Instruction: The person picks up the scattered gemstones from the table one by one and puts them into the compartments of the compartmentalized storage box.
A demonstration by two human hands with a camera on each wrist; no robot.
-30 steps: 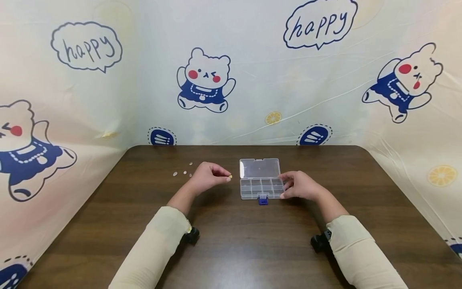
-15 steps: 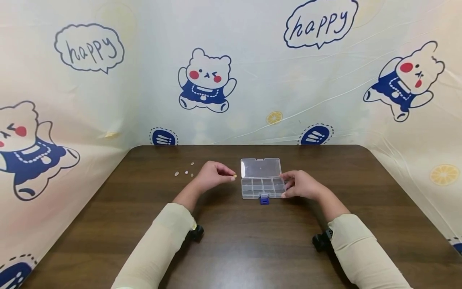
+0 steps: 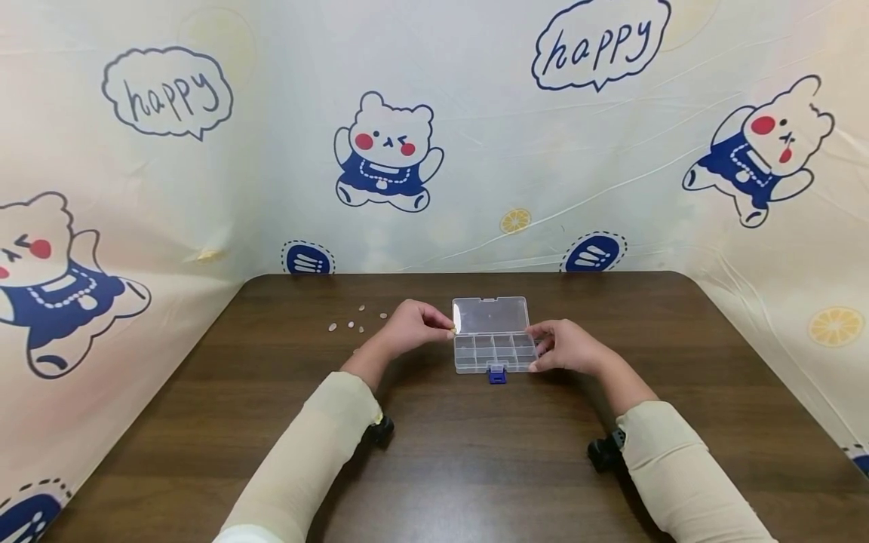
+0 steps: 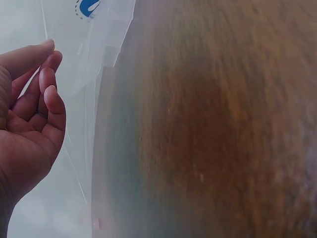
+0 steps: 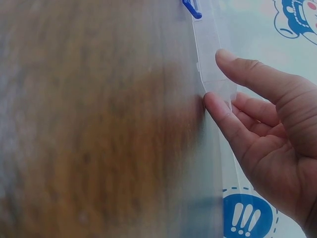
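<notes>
A clear plastic compartment box [image 3: 485, 352] lies on the table with its lid [image 3: 490, 315] raised back and a blue latch [image 3: 498, 375] at the front. Its compartments look bare in the head view. My left hand [image 3: 410, 326] pinches a tiny yellow piece [image 3: 452, 330] between thumb and fingertips, right at the box's left edge by the hinge. In the left wrist view, those fingertips meet beside the box's corner [image 4: 106, 47], and the piece is mostly hidden. My right hand [image 3: 570, 347] holds the box's right end, thumb at the front and fingers farther back.
Several small pale pebble-like pieces [image 3: 332, 327] lie scattered on the brown wooden table [image 3: 448, 452], left of my left hand. A printed cloth [image 3: 475, 173] with bears hangs behind the table and along both sides.
My left hand has moved right with the yellow piece, from short of the box to its left edge. More pale pieces show behind it. The right hand and box stay put.
</notes>
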